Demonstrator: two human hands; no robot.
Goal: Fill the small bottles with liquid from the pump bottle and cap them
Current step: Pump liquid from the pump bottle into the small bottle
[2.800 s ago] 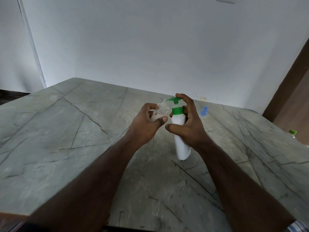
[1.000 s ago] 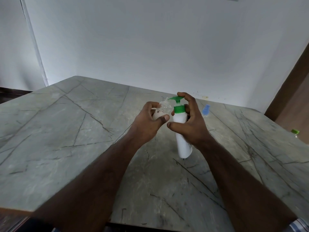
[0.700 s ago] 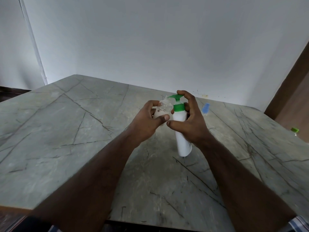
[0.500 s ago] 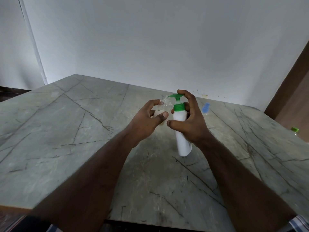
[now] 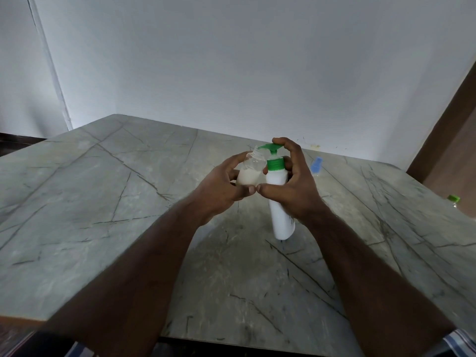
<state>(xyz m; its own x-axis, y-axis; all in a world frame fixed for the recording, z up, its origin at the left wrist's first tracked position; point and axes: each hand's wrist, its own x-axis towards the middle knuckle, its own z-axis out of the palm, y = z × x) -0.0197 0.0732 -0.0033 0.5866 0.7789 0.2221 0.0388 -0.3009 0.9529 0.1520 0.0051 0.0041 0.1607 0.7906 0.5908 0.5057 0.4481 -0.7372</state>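
A white pump bottle [image 5: 279, 215] with a green pump head [image 5: 271, 148] stands slightly tilted on the marble table. My right hand [image 5: 293, 184] grips its upper body, and its forefinger lies on top of the pump head. My left hand [image 5: 224, 188] holds a small clear bottle [image 5: 251, 168], uncapped, its mouth right under the green spout. White liquid fills roughly the lower half of the small bottle. A blue cap [image 5: 316, 164] lies on the table behind my right hand.
The grey veined marble table [image 5: 103, 197] reaches to a white wall. At the far right edge a green-topped object [image 5: 453, 198] shows, mostly cut off. A brown door frame [image 5: 443, 124] rises at the right.
Both hands and both bottles stay in about the same place. The white liquid in the small bottle now shows more plainly in its lower half.
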